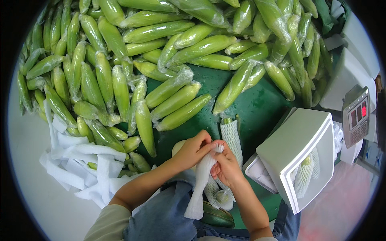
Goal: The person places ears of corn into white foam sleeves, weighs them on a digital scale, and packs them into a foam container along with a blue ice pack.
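Note:
My left hand [193, 149] and my right hand [226, 164] meet near the table's front edge, and between them they pinch the gathered upper end of a white foam net sleeve [197, 192]. The sleeve hangs down towards my lap; whether anything is inside it I cannot tell. Just behind my right hand lies a green vegetable, seemingly an ear of corn in its husk, in a foam net [231, 135]. Below my right hand is another netted piece [218, 197]. Plastic-wrapped green ears [184, 111] lie beyond my hands on the green tabletop [193, 123].
A large heap of film-wrapped ears [111, 45] covers the back and left. White foam sleeves [87, 168] are piled at the left. At the right, a white plastic bin [297, 141] lies tipped with netted ears [304, 177] inside, near a scale's display unit [356, 116].

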A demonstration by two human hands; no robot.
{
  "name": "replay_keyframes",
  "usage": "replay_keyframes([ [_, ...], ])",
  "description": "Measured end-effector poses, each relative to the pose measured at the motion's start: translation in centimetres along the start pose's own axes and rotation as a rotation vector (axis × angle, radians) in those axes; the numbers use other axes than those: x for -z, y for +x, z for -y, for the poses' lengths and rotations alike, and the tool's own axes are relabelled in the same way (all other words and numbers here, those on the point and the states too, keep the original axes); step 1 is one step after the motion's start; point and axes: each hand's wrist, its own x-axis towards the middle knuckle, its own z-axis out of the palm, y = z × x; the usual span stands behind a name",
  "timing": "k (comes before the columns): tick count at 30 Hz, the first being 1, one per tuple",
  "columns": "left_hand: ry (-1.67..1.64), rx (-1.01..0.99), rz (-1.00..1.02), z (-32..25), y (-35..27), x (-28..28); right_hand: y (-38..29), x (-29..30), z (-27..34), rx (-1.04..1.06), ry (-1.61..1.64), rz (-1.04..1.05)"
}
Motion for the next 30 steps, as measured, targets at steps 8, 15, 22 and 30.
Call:
replay_keyframes([
  [8, 0.374, -0.39, 0.031, 0.9, 0.4, 1.9, 0.0, -0.4, 1.2, 0.053, -0.179, -0.116],
  [15, -0.428, 0.261, 0.407, 1.6, 0.1, 1.0, -0.2, 0.4, 0.7, 0.155, -0.342, -0.165],
  [22, -0.272, 0.066, -0.063, 0.2, 0.5, 1.5, 1.1, 3.1, -1.5, 0.031, -0.243, -0.06],
  [30, -0.427, 0.28, 0.249, 0.9, 7.1, 3.6, 5.1, 7.9, 2.8, 0.519, -0.633, 0.004],
])
